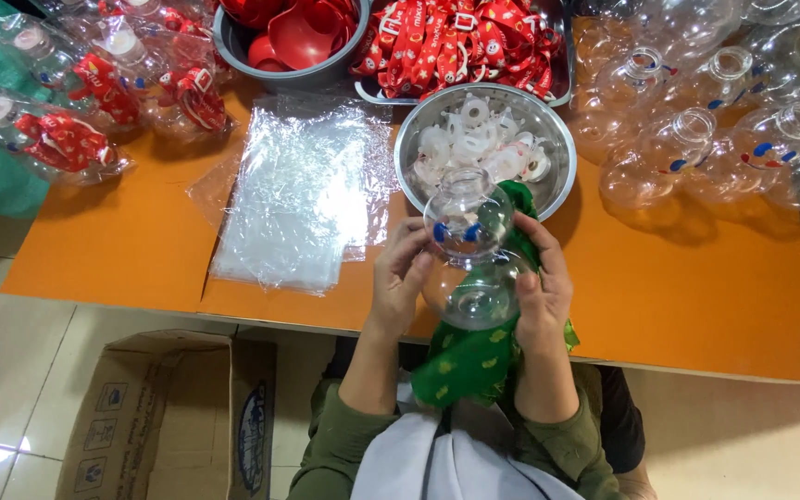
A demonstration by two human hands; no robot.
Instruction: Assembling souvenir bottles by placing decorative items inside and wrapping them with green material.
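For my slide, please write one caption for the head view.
Both hands, left hand and right hand, hold a clear plastic bottle with a green cloth.

The clear plastic bottle (468, 250) is gleaming glossy and smooth against a green patterned cloth (474, 356). A shiny metal bowl (548, 125) is holding matt white plastic caps (483, 143), and thin crinkled plastic bags (298, 199) are glinting on the matt orange tabletop (696, 296).

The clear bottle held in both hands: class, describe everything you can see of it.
The clear bottle is see-through plastic, shaped like two stacked bulbs, with an open round neck facing up towards the camera and small blue marks on the upper bulb. It is uncapped and looks empty. The left hand grips its left side, the right hand its right, with a green cloth against it, above the orange table edge.
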